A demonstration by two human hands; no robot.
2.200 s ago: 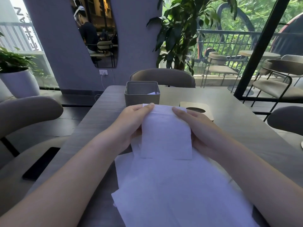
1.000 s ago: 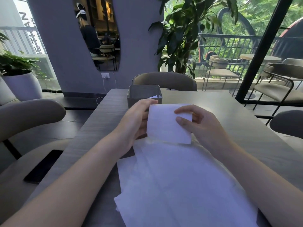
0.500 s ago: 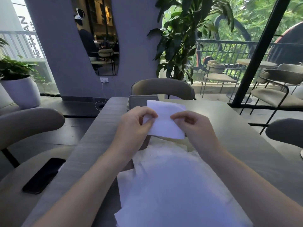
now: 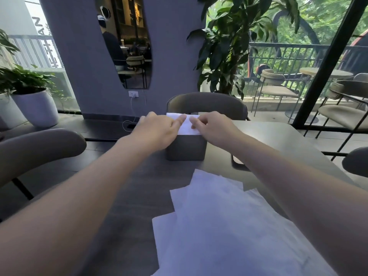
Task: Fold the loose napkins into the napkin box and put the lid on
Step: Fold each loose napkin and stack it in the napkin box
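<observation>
Both hands reach out over the napkin box (image 4: 185, 147), a grey, matte, square-sided container with rounded corners standing on the table (image 4: 278, 140). Left hand (image 4: 159, 129) and right hand (image 4: 213, 126) each pinch the upper edge of a folded napkin (image 4: 188, 126), fingertips close together at its middle. The napkin is thin white paper, soft-looking and rectangular; its lower part sits at the box mouth, its upper part stands above the rim. How deep it goes cannot be told.

Loose napkins (image 4: 229, 226) lie nearer, flat white sheets overlapping at odd angles, corners fanned out, faintly creased. Table top is smooth, grey-brown and low in sheen. Lid (image 4: 238, 163) lies flat just right of the box, mostly hidden under the right forearm; a dark rounded corner shows. A padded chair (image 4: 207, 104) with a curved back stands across the table.
</observation>
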